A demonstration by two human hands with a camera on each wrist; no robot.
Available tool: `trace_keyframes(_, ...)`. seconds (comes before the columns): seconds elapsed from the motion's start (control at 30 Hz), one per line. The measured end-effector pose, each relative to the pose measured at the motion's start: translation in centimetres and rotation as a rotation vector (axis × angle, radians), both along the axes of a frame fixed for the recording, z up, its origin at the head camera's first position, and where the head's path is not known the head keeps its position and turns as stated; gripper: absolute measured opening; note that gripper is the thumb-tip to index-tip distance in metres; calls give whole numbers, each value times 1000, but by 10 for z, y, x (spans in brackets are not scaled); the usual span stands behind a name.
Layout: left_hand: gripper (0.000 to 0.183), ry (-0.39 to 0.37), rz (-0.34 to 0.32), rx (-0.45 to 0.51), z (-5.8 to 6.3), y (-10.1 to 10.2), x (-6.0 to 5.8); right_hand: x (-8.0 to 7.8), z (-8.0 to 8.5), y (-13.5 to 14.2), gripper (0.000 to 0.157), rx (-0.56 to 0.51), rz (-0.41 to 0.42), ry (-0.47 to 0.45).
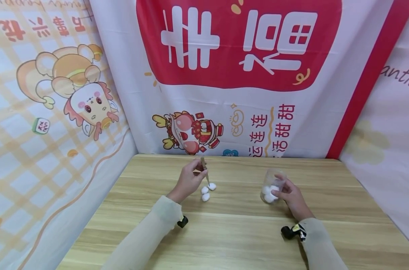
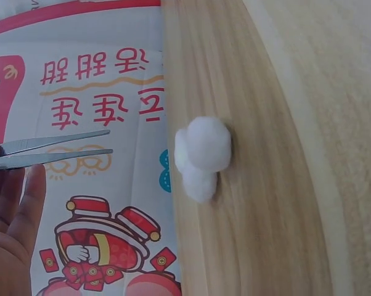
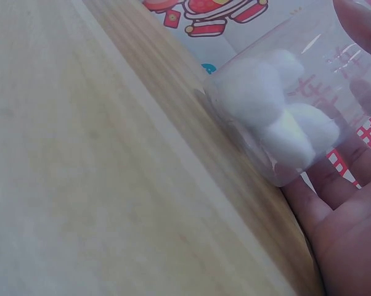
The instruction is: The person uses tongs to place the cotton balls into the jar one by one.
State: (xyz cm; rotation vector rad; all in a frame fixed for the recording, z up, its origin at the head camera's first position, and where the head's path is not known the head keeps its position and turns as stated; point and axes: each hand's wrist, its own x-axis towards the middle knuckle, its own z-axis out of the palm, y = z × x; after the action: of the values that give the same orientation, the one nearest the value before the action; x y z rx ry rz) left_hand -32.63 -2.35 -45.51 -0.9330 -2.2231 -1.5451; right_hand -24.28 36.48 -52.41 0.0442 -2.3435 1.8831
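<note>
Metal tweezers (image 2: 56, 149) are pinched in my left hand (image 1: 191, 179), their two tips apart with nothing between them in the left wrist view. In the head view the tips point down close to a cotton ball (image 1: 212, 186); whether they touch it I cannot tell. Two more cotton balls (image 1: 205, 193) lie just beside it on the wooden table (image 1: 231, 228). Over to the right, my right hand (image 1: 292, 197) grips a clear plastic jar (image 1: 273, 174) by its side. Several cotton balls (image 3: 253, 92) sit at the bottom of the jar, visible through its wall.
A white cloth backdrop (image 1: 238, 97) with red print hangs along the table's far edge. Printed cloths also hang at the left (image 1: 56, 123) and at the right (image 1: 386, 157). A small black camera (image 1: 288, 232) is strapped to the right wrist.
</note>
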Motion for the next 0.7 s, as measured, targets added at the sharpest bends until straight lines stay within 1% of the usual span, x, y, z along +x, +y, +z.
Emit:
trace_keyframes(0.17, 24, -16, -4, -4, -4, -4, 0, -1, -1, 1, 69, 0, -1, -2)
trace_keyframes(0.47, 22, -64, 22, -26, -11, -9, 0, -1, -2, 0, 70, -17, -6, -3)
trace_keyframes(0.7, 20, -82, 29, -35, -15, -11, -2, 0, -1, -1, 68, -21, 4, -10)
